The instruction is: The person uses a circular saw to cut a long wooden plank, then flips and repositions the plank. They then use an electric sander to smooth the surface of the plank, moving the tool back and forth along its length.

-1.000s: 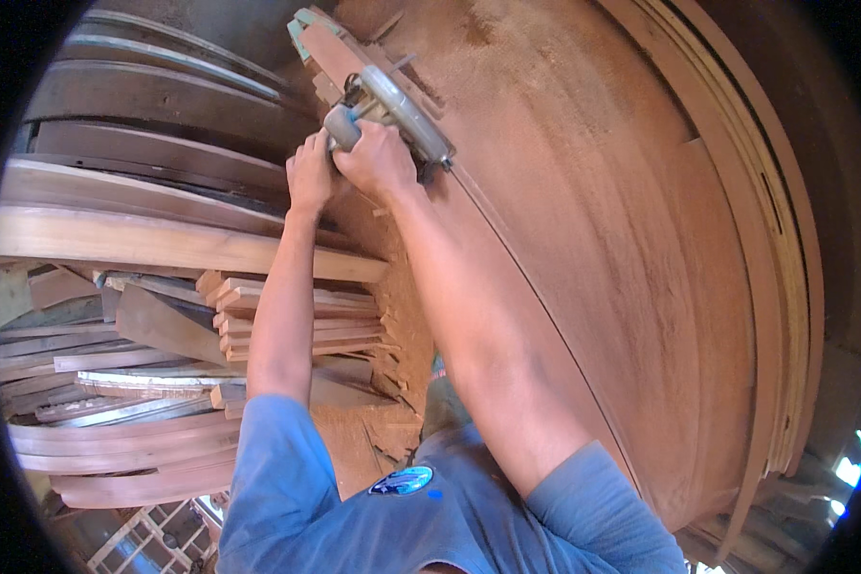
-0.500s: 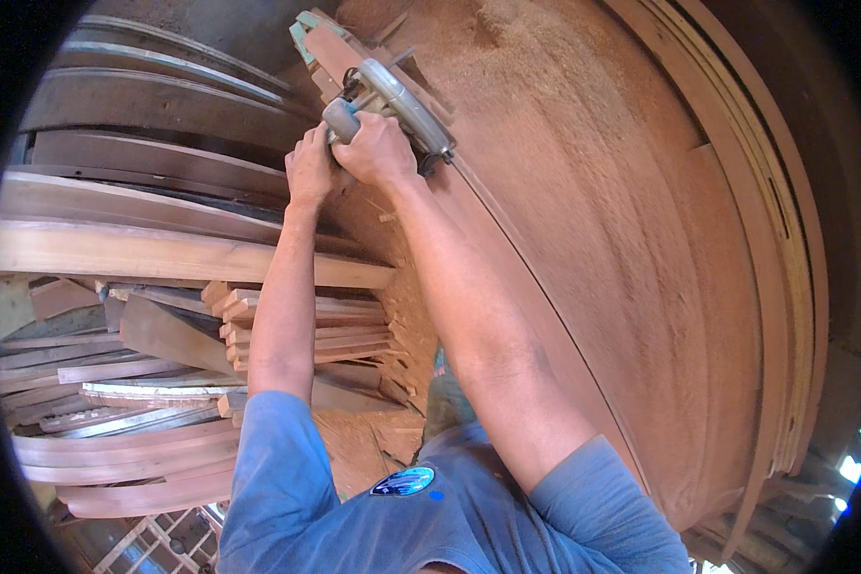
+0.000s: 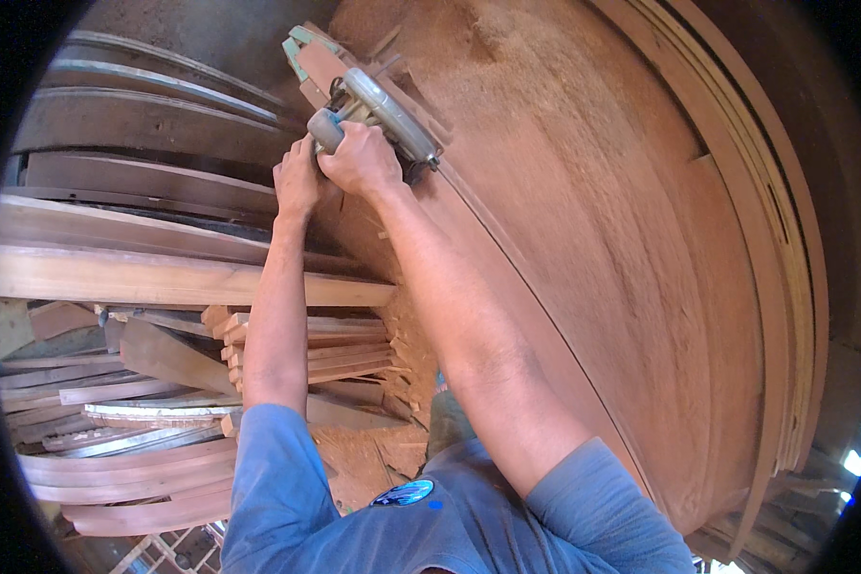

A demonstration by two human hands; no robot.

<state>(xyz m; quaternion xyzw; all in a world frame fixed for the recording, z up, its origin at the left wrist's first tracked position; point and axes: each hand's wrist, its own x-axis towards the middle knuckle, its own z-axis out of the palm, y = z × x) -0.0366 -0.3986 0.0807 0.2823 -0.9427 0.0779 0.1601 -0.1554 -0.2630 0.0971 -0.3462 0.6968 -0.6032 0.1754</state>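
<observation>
A silver power saw point(image 3: 381, 107) with a grey handle sits at top centre on a long reddish-brown board point(image 3: 574, 258), at the head of a thin dark cut line that runs down toward me. My right hand point(image 3: 362, 161) is closed on the saw's grey handle. My left hand point(image 3: 295, 177) grips the saw's left side, its fingertips partly hidden behind the handle and right hand. Just beyond the saw lies a short wooden piece with pale green parts point(image 3: 321, 63). Sawdust coats the board.
Long curved planks point(image 3: 115, 273) lie stacked across the left, above shorter offcuts point(image 3: 306, 352) and a heap of mixed strips point(image 3: 124, 411). Layered curved boards point(image 3: 765, 239) edge the large board on the right. Sawdust and chips point(image 3: 359, 450) cover the ground below my arms.
The saw and both hands have shifted slightly up and left along the board, away from me. The surrounding scene sits a little lower in the picture. Both grips look unchanged.
</observation>
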